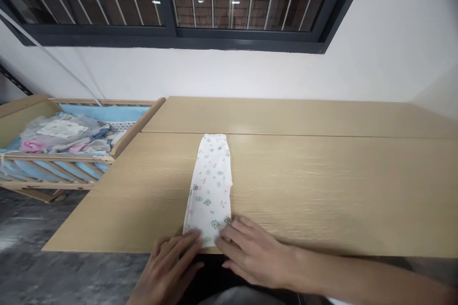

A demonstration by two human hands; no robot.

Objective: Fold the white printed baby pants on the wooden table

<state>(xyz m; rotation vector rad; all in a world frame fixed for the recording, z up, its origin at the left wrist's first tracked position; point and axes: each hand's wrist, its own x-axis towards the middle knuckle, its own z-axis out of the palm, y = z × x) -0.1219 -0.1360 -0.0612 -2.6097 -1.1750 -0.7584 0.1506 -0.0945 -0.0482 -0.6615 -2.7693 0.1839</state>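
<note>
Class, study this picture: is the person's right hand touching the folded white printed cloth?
Touching. The head view shows the right hand with its fingers lying on the near end of the folded white printed cloth.

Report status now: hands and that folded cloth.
Left hand, right hand on near end of long white patterned folded cloth. Cloth flat on light wood tabletop. Slatted wooden crib of clothes off left.

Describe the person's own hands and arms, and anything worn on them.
Both are bare: the left hand and the right hand have no gloves, and no ring, watch or band shows. The right forearm has no sleeve in view. Dark clothing shows at the lower edge of the view.
</note>
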